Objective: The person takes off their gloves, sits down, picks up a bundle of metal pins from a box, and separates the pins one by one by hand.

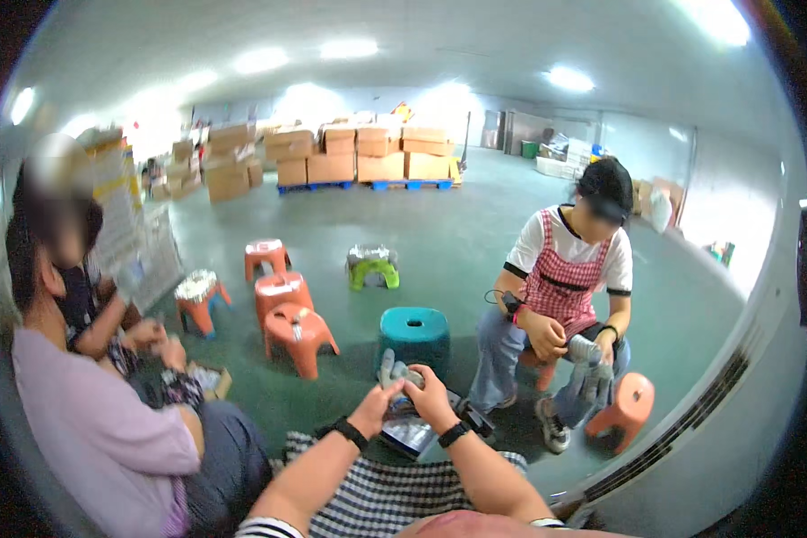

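In front of my lap, my left hand [374, 411] and my right hand [430, 400] are close together, both closed on a grey glove [393, 368]. One finger of the glove points upward beside my left fingertips; the part between my hands is partly hidden. A black band sits on each of my wrists. Below my hands lies a shiny silver and black flat object [411, 436], its kind unclear. Checkered black-and-white cloth [368, 498] covers my lap. Just beyond my hands stands a teal stool [414, 325].
A seated person [572, 278] at the right holds grey gloves [590, 368] beside an orange stool [634, 399]. People sit close at my left, one in a lilac shirt [99, 430]. Orange stools [296, 327] and a green stool [373, 267] stand ahead. Cardboard boxes [332, 168] fill pallets behind.
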### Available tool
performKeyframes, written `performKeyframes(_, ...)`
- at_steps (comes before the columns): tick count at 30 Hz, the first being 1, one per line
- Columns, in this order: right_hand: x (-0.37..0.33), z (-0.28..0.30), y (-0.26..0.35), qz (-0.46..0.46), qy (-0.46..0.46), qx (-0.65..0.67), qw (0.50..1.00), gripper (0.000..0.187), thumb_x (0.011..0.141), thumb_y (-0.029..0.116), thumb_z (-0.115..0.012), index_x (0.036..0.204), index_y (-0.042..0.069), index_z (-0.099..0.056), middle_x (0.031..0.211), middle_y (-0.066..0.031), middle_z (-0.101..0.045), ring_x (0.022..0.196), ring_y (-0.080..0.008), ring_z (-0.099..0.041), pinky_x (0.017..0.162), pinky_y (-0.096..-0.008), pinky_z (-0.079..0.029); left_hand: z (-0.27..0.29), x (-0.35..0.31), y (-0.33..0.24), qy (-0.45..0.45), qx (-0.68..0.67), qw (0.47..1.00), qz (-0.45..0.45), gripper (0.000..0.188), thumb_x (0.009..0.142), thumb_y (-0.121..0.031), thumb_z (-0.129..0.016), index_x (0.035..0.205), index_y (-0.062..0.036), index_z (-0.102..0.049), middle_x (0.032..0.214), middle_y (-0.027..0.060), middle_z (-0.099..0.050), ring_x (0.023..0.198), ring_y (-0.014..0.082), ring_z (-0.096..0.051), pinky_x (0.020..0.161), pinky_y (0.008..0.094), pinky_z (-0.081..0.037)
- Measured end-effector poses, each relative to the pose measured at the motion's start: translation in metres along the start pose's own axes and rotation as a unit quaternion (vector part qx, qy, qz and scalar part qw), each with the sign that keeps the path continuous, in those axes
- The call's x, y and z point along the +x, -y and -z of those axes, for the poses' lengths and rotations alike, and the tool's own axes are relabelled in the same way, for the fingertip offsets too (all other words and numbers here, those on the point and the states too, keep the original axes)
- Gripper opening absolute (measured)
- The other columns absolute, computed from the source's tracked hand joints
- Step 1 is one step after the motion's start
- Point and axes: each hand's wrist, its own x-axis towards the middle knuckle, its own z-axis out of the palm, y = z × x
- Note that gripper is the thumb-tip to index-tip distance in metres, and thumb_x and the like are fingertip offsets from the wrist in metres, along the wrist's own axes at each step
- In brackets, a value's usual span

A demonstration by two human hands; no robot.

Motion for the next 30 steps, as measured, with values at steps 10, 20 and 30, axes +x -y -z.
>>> performKeyframes(10,-0.002,0.003,-0.011,0.02,-0.025,-0.003,0.999,0.043,0.079,0.025,-0.063,0.116,0.005,-0.052,0.101,-0.0238,-0.062,0.096,-0.0389,-0.059,0.081,-0.0435,-0.047,0.013,0.009,0.01,0.009,0.007,0.998,0.059,0.032,0.093,-0.03,-0.052,0.115,-0.0062,-0.055,0.104,0.0063,-0.063,0.087,0.0183,-0.063,0.077,0.0345,-0.052)
performKeyframes(20,-0.001,0.013,0.005,-0.01,0.002,0.033,0.999,0.04,0.08,0.019,-0.061,0.115,0.002,-0.052,0.107,-0.0229,-0.06,0.099,-0.0375,-0.058,0.082,-0.041,-0.047,-0.009,0.003,0.003,-0.028,0.018,0.999,0.043,0.032,0.095,-0.032,-0.05,0.113,-0.0056,-0.054,0.104,0.0046,-0.061,0.09,0.0167,-0.062,0.077,0.0335,-0.051)
performKeyframes(30,-0.004,0.002,0.015,0.008,0.023,-0.023,0.999,0.045,0.076,0.015,-0.068,0.116,0.002,-0.052,0.111,-0.0216,-0.059,0.105,-0.0368,-0.056,0.088,-0.0396,-0.045,0.017,0.013,0.012,-0.123,0.068,0.99,0.0,0.021,0.094,-0.026,-0.051,0.101,-0.0063,-0.054,0.095,0.0042,-0.061,0.082,0.0148,-0.06,0.071,0.0296,-0.049)
